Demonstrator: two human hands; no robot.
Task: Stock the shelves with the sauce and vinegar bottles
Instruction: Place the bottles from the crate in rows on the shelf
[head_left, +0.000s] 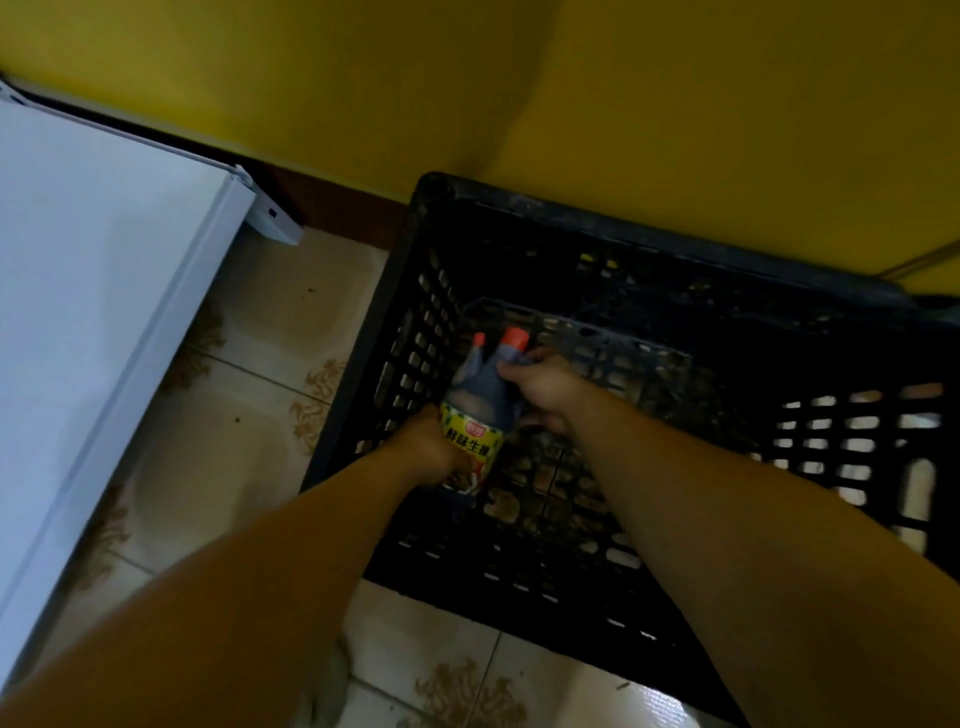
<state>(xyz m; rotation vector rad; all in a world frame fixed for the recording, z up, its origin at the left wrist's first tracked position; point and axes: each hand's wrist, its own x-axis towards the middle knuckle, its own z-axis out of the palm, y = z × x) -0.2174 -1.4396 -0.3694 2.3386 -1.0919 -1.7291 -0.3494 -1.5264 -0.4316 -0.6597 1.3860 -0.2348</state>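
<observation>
Black slatted crate (675, 249) on tiled floor (249, 395), pushed close to yellow wall (675, 104); white unit (104, 260) at left, possibly the shelving, but no shelf face or stocked goods in view. Both arms reach down into the crate's near-left corner. Sauce bottles (485, 387) sit there: dark liquid, two red caps (515, 338) side by side, so apparently two bottles standing close together, one showing a yellow label (470, 441) with printed characters. Right hand (548, 392) curls over the dark shoulder just below the caps, fingers on top and thumb lower down, a closed grasp. Left hand (423, 447) lies against the labelled body from the left; its fingers are hidden behind the bottle, so cannot tell whether it grips or only steadies. Bottles look low in the crate, bases near the mesh bottom, though lift-off cannot be judged. The rest of the crate floor shows only bare mesh, dim and blurred. Judgement: the crate seems nearly emptied, this likely being the last pick; what is left is lifting these out and carrying them to a shelf, and how much is shelved already is not shown here
</observation>
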